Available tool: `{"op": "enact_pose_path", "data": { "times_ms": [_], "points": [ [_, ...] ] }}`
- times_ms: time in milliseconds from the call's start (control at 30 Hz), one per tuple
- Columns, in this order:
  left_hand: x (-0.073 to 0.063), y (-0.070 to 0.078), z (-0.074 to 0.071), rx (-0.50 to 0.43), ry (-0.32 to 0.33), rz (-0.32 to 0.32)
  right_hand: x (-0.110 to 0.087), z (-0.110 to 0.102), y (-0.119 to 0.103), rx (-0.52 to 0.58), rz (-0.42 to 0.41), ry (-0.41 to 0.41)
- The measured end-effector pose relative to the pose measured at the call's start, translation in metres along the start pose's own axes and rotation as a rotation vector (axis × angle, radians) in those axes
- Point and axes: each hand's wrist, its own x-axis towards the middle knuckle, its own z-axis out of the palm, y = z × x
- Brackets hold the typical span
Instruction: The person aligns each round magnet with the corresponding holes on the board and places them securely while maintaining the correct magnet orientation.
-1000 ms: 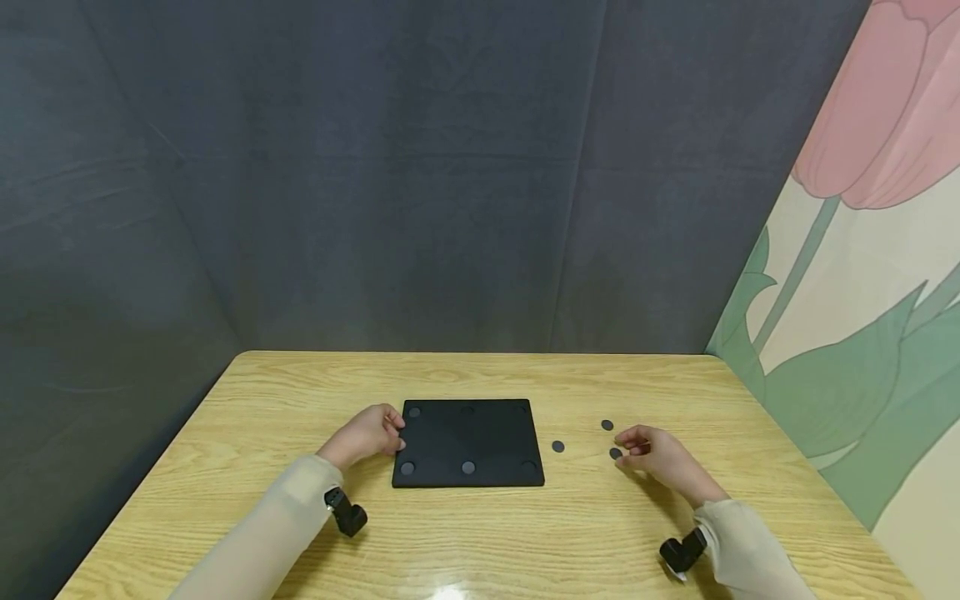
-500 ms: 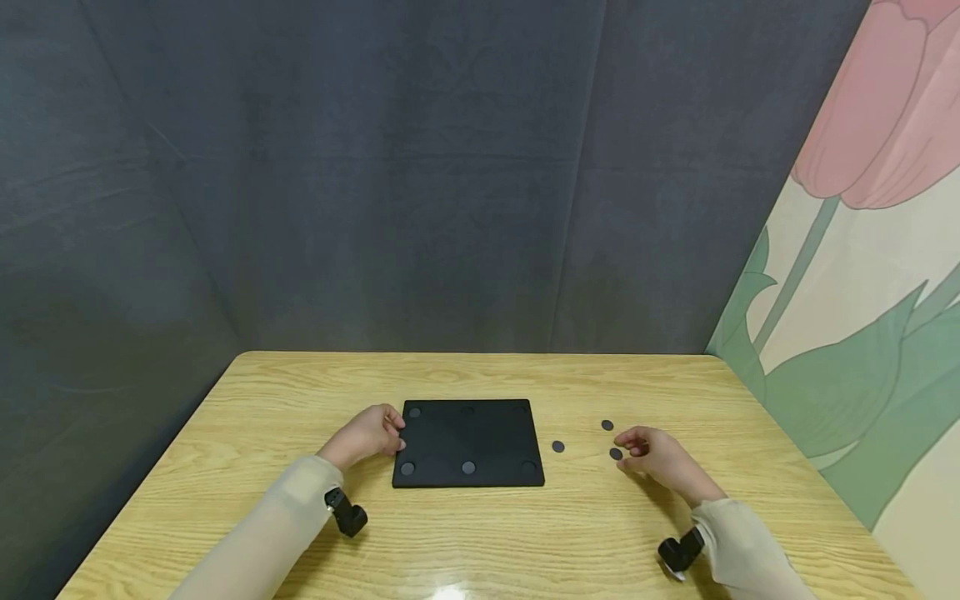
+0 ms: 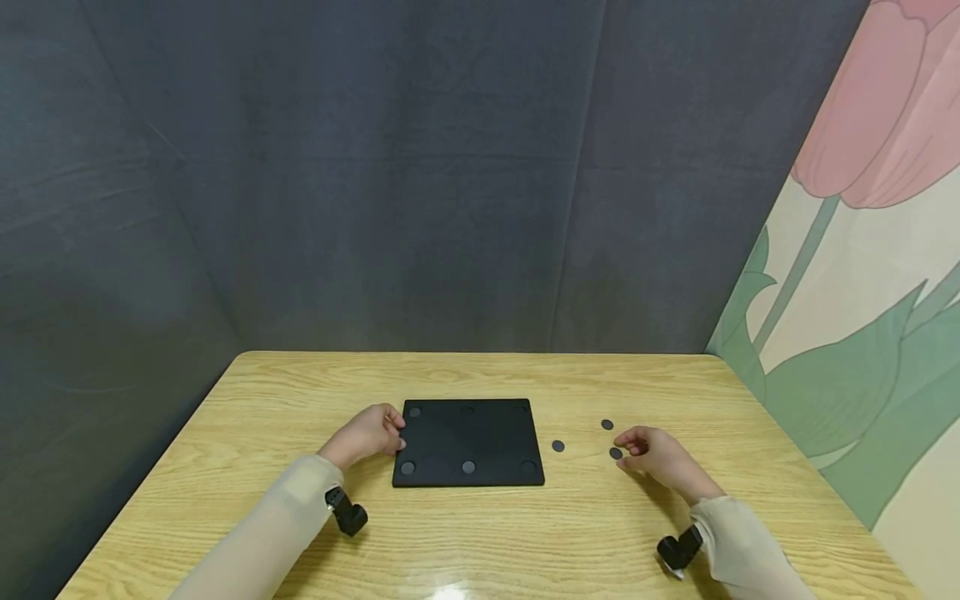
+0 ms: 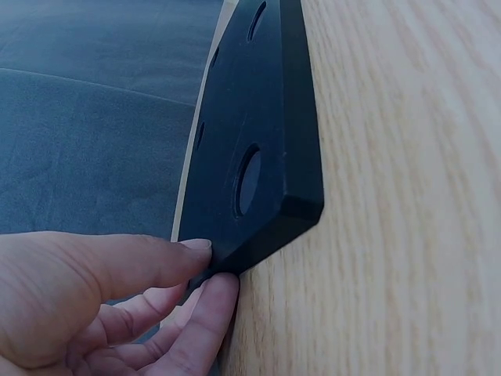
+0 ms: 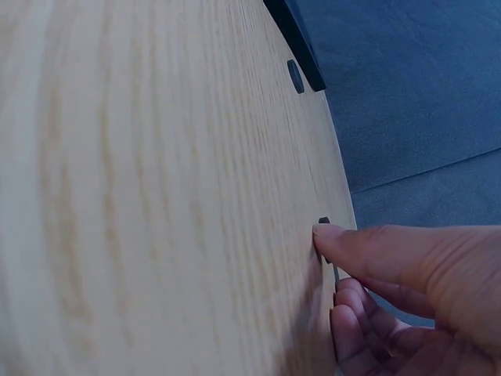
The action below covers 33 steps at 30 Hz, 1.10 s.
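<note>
A flat black board [image 3: 465, 442] with round recesses lies on the table. My left hand [image 3: 367, 435] holds its left edge, thumb on the top face and fingers against the side, as the left wrist view shows. Grey discs fill the far-left recess, the near-left recess [image 4: 249, 182] and the near-middle one; the other three look dark. My right hand [image 3: 660, 458] hovers low over the table, thumb and fingers apart around a small dark disc [image 3: 616, 453]. That disc lies flat; in the right wrist view the thumb partly hides it.
Two more dark discs lie right of the board: one disc [image 3: 558, 447] near its edge, another disc [image 3: 607, 425] farther back. The wooden table [image 3: 480, 542] ends at a dark curtain [image 3: 420, 208]; a flower-painted wall [image 3: 847, 333] stands on the right.
My right wrist has shifted very slightly left, and the thumb stands a little farther from the disc. The left hand, board and discs look unmoved.
</note>
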Motion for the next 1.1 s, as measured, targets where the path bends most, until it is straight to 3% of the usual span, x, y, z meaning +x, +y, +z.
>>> {"op": "enact_pose_path", "data": {
  "times_ms": [1100],
  "points": [
    [0.0016,-0.0004,0.0006,-0.004,0.005,-0.006,0.0018,0.0030,-0.0035,-0.004,0.069,0.016]
  ]
}}
